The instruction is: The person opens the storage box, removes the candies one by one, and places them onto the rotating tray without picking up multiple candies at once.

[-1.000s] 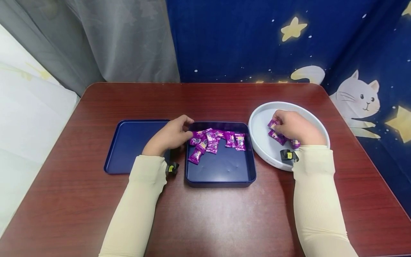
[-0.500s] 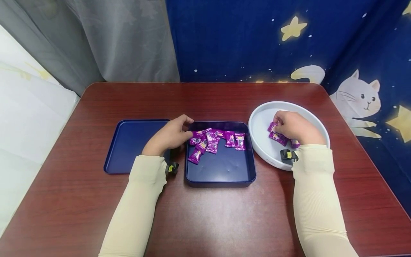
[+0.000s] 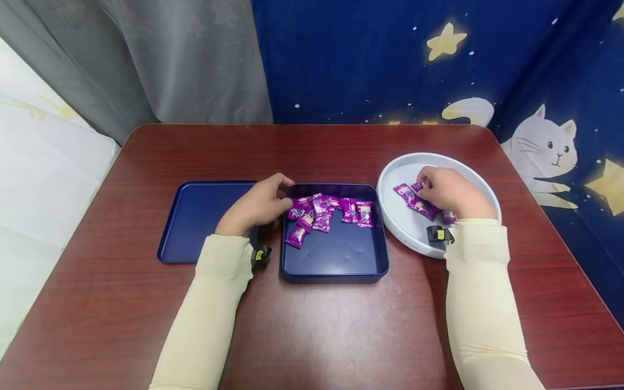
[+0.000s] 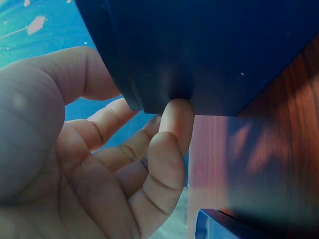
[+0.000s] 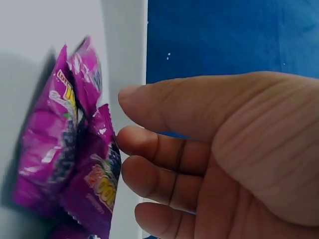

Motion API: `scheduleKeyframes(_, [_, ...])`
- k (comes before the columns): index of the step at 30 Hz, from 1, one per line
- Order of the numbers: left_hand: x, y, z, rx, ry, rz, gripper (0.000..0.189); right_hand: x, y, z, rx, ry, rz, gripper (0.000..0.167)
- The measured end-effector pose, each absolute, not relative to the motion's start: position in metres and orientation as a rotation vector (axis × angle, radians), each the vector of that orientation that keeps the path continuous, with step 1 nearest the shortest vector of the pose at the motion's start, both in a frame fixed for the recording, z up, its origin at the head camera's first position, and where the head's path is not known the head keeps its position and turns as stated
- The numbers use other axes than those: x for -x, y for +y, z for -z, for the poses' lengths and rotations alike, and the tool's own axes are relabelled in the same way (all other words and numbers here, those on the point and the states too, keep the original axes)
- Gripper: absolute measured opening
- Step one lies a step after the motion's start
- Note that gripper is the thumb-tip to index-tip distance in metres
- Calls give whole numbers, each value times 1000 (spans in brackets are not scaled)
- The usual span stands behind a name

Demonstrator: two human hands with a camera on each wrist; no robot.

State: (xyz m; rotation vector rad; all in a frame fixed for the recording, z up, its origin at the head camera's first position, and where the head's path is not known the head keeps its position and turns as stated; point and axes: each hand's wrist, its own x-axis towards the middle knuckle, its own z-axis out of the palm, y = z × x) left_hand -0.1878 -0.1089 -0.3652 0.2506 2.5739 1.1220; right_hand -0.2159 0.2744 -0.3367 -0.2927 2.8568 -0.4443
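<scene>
My left hand (image 3: 260, 206) holds the left rim of a navy blue rectangular box (image 3: 336, 260). The left wrist view shows the thumb at the rim and fingertips against the outer wall (image 4: 219, 59). Purple-wrapped candies (image 3: 319, 208) lie in the box, mostly toward its back and left. Over a round white tray (image 3: 396, 222), my right hand (image 3: 450, 189) reaches down, fingertips beside several purple candies (image 3: 421, 207). Seen in the right wrist view, thumb and fingers stand slightly apart with nothing visible between them, close to the candies (image 5: 94, 179). Part of the pile is hidden beneath that hand.
A flat navy blue lid (image 3: 200, 222) lies left of the box, partly under my left arm. The white tray's raised rim stands close to the box's right side. Everything is on a reddish-brown wooden table (image 3: 336, 330), with curtains (image 3: 341, 59) behind it.
In the tray, a candy by my right fingertips now lies farther left, and another shows at the fingertips. My right hand has barely shifted. My left hand and the box stay put.
</scene>
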Motion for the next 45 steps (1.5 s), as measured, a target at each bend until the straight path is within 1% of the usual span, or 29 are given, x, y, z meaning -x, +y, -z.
scheduleKeyframes(8, [188, -109, 364, -250, 2572, -1118, 43, 216, 273, 332, 264, 2847, 451, 42])
scheduleKeyframes(16, [188, -109, 365, -250, 2571, -1122, 43, 217, 273, 330, 250, 2852, 429, 54])
scheduleKeyframes(26, [188, -109, 365, -252, 2574, -1118, 43, 212, 266, 323, 275, 2878, 388, 55])
scheduleKeyframes(45, [189, -109, 366, -254, 2594, -1101, 43, 197, 243, 306, 436, 2933, 400, 57])
